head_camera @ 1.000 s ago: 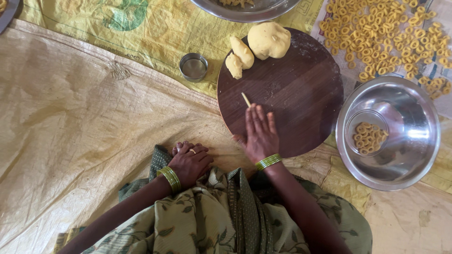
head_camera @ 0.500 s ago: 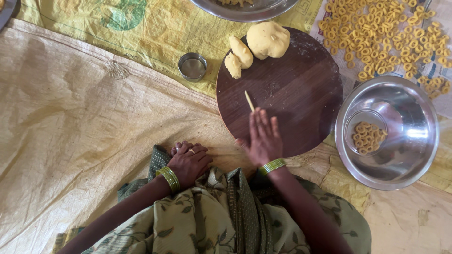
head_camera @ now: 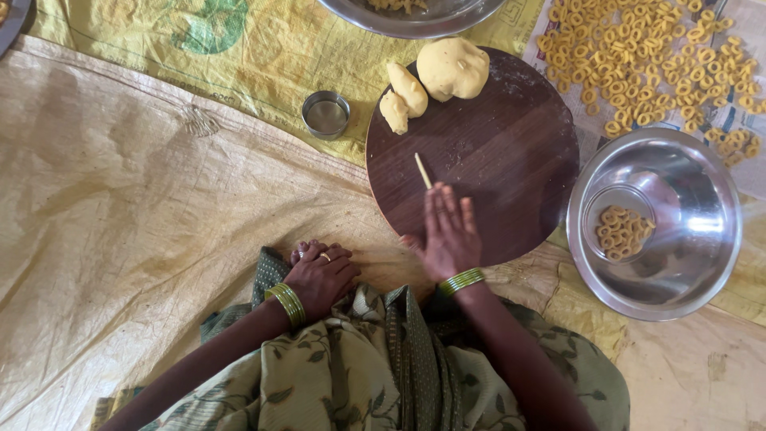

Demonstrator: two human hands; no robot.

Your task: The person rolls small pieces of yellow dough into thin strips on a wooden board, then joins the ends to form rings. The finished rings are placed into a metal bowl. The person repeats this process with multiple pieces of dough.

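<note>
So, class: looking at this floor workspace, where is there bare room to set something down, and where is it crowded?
The round board is bare between the dough lumps and the right hand, except for a thin dough strip. The pale sheet left of the small steel cup is open. Crowded: the dough rings top right and the steel bowl.

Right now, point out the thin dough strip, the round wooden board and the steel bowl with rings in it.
thin dough strip (head_camera: 423, 171), head view, middle of the strip.
round wooden board (head_camera: 511, 136), head view, bare dark surface.
steel bowl (head_camera: 702, 231), head view, inner wall, right of the rings.
</note>
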